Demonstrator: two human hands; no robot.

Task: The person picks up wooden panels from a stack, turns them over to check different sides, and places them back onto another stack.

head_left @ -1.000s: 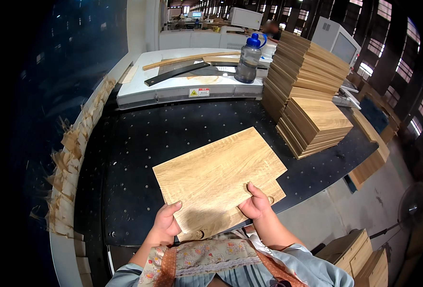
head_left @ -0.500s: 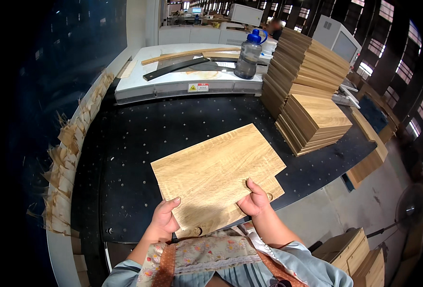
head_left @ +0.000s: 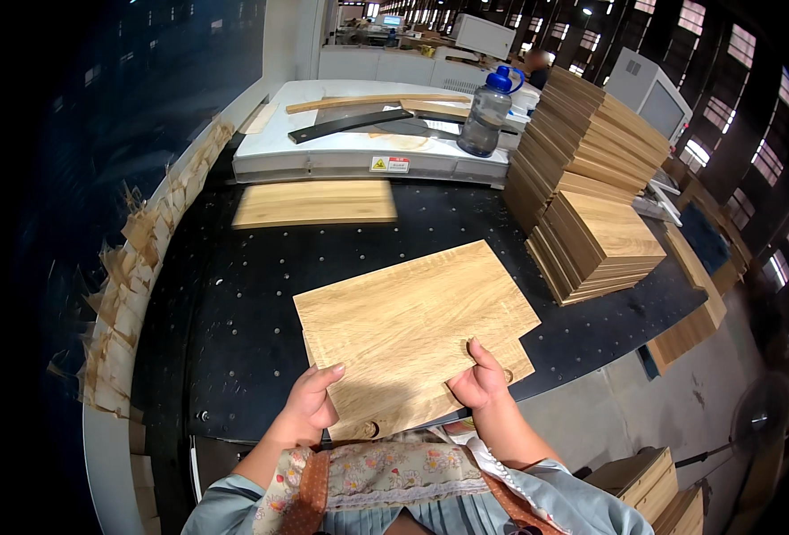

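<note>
Two light wood-grain boards lie one over the other in front of me, held between both my hands. The upper board [head_left: 417,308] covers most of the lower board [head_left: 521,357], which pokes out at the near and right sides and has round holes near its edge. My left hand [head_left: 312,401] grips the near left edges, thumb on top and fingers hidden underneath. My right hand [head_left: 482,379] holds the near right part the same way, its thumb pressed on the upper face. Farther off, a third board [head_left: 316,205], slightly blurred, lies flat by the machine's front.
Beneath is a black worktop [head_left: 234,330] dotted with small studs. A tall stack of boards [head_left: 582,152] stands at the right, with a lower stack [head_left: 604,223] before it. A water bottle [head_left: 485,120] and strips sit on the white machine top [head_left: 274,134]. Torn flaps [head_left: 136,259] line the left.
A third board has appeared on the far left of the worktop, in front of the machine. My hands keep the same grip on the two boards. The view has shifted slightly.
</note>
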